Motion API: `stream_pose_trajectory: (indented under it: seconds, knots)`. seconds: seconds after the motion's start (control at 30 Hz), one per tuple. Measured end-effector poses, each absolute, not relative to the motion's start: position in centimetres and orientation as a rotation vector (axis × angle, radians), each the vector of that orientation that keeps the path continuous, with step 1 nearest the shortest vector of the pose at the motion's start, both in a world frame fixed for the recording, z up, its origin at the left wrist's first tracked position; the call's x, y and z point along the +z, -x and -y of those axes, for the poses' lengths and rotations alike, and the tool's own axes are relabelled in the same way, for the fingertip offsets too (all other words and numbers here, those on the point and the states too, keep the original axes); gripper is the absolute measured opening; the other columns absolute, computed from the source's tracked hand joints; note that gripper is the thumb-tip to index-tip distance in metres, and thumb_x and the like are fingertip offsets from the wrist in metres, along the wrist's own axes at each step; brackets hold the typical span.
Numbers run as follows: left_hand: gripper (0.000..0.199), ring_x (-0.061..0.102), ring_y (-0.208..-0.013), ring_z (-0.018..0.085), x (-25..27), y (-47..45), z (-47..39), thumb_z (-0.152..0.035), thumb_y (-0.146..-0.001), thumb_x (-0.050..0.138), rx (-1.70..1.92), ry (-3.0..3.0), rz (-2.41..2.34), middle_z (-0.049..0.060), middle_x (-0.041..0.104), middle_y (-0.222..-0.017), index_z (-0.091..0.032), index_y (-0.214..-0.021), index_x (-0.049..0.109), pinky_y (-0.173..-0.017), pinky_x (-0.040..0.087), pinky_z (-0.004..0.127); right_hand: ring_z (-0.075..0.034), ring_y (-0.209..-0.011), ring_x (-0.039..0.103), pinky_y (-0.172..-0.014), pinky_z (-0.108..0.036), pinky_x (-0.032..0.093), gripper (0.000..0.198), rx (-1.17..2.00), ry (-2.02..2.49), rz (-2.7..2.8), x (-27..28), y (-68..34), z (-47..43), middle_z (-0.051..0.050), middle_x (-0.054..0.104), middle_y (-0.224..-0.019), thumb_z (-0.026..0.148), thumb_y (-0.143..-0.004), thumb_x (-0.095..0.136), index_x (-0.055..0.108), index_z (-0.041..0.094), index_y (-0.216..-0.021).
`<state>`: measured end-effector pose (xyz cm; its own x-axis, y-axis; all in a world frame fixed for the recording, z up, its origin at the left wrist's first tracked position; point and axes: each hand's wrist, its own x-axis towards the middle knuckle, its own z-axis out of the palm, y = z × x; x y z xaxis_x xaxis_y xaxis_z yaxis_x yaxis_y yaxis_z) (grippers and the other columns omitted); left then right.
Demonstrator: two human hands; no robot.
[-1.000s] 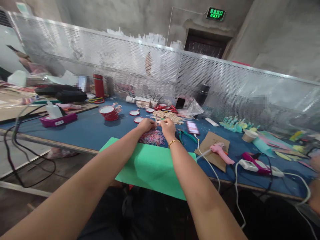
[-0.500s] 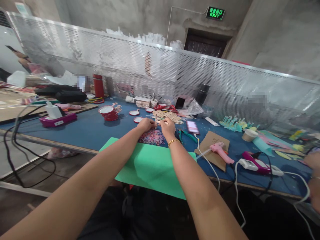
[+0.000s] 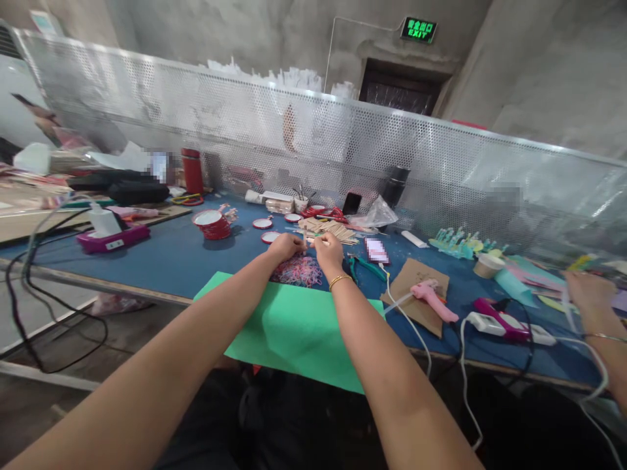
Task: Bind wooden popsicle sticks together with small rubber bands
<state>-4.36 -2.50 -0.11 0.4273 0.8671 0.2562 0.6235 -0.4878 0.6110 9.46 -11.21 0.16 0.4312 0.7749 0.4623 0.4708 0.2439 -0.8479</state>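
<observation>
My left hand (image 3: 285, 247) is closed in a pinch on a short, upright wooden craft stick (image 3: 305, 236). Beside it on the right, my right hand (image 3: 329, 250), with a gold bracelet at the wrist, has its fingertips pinched together; what they hold is too small to make out. Just below both hands lies a tangled heap of thin pink, red and blue loops (image 3: 300, 272). Beyond the fingers is a loose pile of craft sticks (image 3: 336, 230). A green sheet (image 3: 294, 326) hangs over the table's front edge under my forearms.
Teal pliers (image 3: 369, 267) and a phone (image 3: 376, 250) lie right of my hands. A pink glue gun (image 3: 434, 300) rests on cardboard (image 3: 409, 279), its cord trailing. Red-rimmed discs (image 3: 213, 225) are stacked left. Another person's hand (image 3: 590, 294) is at far right.
My hands stay almost in the same place, still pinching by the stick. At the far right, the other person's hand has moved up and inward over the table.
</observation>
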Motion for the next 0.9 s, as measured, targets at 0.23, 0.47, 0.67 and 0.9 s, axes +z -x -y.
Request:
stream_pose_trajectory:
  seconds: [0.23,0.47,0.67,0.9]
  knots:
    - [0.035,0.039,-0.052,0.011,0.13,4.23,2.98,-0.050,-0.065,0.064,0.776,-2.223,-1.273,-0.002,0.051,-0.050,-0.016,-0.061,0.069,-0.052,0.025,0.025,-0.016,-0.072,0.061,-0.069,-0.025,0.044,0.015,0.297,1.426,1.186,0.41,-9.59,11.40,0.002,0.069,-0.071,0.032,-0.076,0.051,0.058,0.024,-0.066]
    - [0.032,0.038,-0.050,0.011,0.30,4.25,3.23,-0.046,-0.068,0.063,0.749,-2.219,-1.267,-0.002,0.051,-0.050,-0.015,-0.062,0.070,-0.052,0.025,0.027,-0.016,-0.072,0.060,-0.069,-0.025,0.044,0.015,0.300,1.402,1.206,0.67,-9.39,11.63,0.002,0.069,-0.070,0.030,-0.077,0.051,0.056,0.023,-0.065]
    - [0.033,0.039,-0.052,0.011,0.26,4.19,3.14,-0.048,-0.066,0.064,0.758,-2.208,-1.288,-0.002,0.054,-0.051,-0.015,-0.065,0.072,-0.053,0.027,0.026,-0.016,-0.073,0.061,-0.069,-0.025,0.044,0.015,0.313,1.453,1.158,0.59,-9.55,11.55,0.002,0.070,-0.071,0.031,-0.077,0.050,0.056,0.024,-0.066]
    - [0.033,0.040,-0.052,0.011,0.15,4.35,2.93,-0.047,-0.067,0.062,0.765,-2.246,-1.246,-0.001,0.056,-0.053,-0.015,-0.064,0.071,-0.052,0.026,0.025,-0.016,-0.071,0.061,-0.068,-0.024,0.044,0.014,0.309,1.396,1.211,0.58,-9.38,11.47,0.002,0.069,-0.070,0.030,-0.076,0.051,0.056,0.023,-0.065]
